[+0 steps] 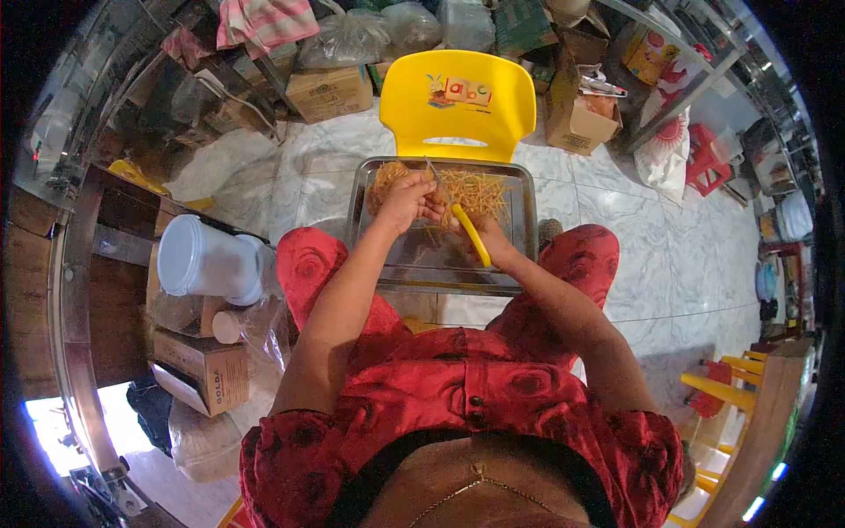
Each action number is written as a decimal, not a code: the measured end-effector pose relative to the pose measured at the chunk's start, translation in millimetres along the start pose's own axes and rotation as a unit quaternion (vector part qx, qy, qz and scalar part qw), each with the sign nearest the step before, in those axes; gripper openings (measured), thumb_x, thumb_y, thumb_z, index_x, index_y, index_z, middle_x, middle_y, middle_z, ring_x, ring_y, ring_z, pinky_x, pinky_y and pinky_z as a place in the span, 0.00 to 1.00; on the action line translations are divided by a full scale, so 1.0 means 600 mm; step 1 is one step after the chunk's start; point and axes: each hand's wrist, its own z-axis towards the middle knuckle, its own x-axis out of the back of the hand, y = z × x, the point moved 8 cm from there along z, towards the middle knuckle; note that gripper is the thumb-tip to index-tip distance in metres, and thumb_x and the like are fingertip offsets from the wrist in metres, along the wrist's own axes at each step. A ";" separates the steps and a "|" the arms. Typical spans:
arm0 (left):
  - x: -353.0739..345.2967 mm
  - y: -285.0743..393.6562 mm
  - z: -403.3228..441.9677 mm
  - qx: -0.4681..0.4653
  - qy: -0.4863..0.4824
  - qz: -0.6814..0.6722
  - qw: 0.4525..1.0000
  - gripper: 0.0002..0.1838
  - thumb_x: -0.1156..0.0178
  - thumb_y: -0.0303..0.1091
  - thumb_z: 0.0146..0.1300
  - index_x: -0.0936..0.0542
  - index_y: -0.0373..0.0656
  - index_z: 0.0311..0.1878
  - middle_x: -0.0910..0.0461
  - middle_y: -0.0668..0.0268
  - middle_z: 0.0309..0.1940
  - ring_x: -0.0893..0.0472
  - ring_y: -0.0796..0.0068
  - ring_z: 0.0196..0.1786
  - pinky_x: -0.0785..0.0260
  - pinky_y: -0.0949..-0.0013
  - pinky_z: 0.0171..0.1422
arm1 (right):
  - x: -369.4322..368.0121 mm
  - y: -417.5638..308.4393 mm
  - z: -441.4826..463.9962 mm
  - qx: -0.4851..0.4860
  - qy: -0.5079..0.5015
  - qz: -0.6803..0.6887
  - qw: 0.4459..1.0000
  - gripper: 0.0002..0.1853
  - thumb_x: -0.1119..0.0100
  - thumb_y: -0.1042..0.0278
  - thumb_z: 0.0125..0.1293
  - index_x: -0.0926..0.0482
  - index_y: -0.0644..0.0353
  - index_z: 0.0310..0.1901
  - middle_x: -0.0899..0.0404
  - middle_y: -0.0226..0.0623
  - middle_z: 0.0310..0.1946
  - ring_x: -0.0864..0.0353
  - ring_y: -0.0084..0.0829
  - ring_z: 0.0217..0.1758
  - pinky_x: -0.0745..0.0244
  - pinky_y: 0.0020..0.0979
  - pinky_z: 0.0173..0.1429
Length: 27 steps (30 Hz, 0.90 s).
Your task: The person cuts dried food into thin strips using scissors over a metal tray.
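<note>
A metal tray (414,253) lies in front of me, at the front of a yellow chair (458,88). Thin orange-brown strands (480,192) are heaped on its right half, with a more tangled bundle (384,183) at the left. Over the tray, my left hand (412,201) has its fingers bent together near the blades; what they pinch is too small to name. My right hand (487,239) is closed around the yellow-handled scissors (470,232), whose metal blades point up and left beside my left fingers.
White buckets (198,257) and a cardboard box (207,374) stand at the left. More boxes (330,92) and plastic bags are behind the chair. A red stool (707,158) is at the right, and a yellow-runged wooden piece (722,392) at the lower right.
</note>
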 end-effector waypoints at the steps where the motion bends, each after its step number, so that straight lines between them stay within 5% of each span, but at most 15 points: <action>1: 0.002 0.000 0.002 -0.002 0.000 -0.008 1.000 0.05 0.51 0.31 0.63 0.31 0.40 0.36 0.24 0.61 0.25 0.21 0.68 0.24 0.24 0.68 0.26 | 0.001 -0.006 0.000 0.021 0.004 0.006 1.000 0.22 0.46 0.52 0.62 0.26 0.66 0.46 0.25 0.35 0.23 0.27 0.27 0.25 0.31 0.28 0.32; 7: 0.022 0.054 -0.004 -0.087 0.035 -0.065 0.994 0.07 0.53 0.31 0.64 0.31 0.39 0.40 0.24 0.59 0.27 0.20 0.66 0.25 0.24 0.67 0.28 | -0.010 -0.012 0.000 -0.006 -0.055 0.074 0.996 0.20 0.52 0.47 0.64 0.28 0.60 0.37 0.33 0.29 0.15 0.34 0.20 0.15 0.38 0.25 0.18; 19: 0.049 0.048 -0.001 -0.090 0.064 -0.068 0.992 0.08 0.52 0.33 0.65 0.32 0.40 0.42 0.24 0.59 0.27 0.21 0.66 0.25 0.25 0.66 0.26 | -0.011 0.009 0.005 0.026 -0.076 -0.016 0.997 0.20 0.53 0.46 0.65 0.29 0.57 0.33 0.35 0.26 0.13 0.36 0.21 0.14 0.40 0.25 0.18; 23: 0.050 0.057 -0.008 -0.102 0.114 -0.047 0.987 0.07 0.53 0.33 0.65 0.33 0.39 0.38 0.27 0.61 0.23 0.22 0.69 0.23 0.25 0.67 0.24 | -0.021 0.025 0.007 0.007 -0.101 0.061 0.993 0.19 0.53 0.46 0.65 0.27 0.57 0.33 0.35 0.25 0.13 0.36 0.21 0.15 0.41 0.25 0.19; 27: 0.045 0.063 -0.013 -0.114 0.125 -0.029 0.985 0.07 0.53 0.32 0.64 0.33 0.37 0.37 0.27 0.61 0.23 0.22 0.69 0.22 0.25 0.69 0.23 | -0.023 0.037 0.011 -0.004 -0.127 0.035 0.991 0.24 0.56 0.45 0.65 0.31 0.64 0.40 0.32 0.30 0.16 0.31 0.22 0.15 0.35 0.23 0.20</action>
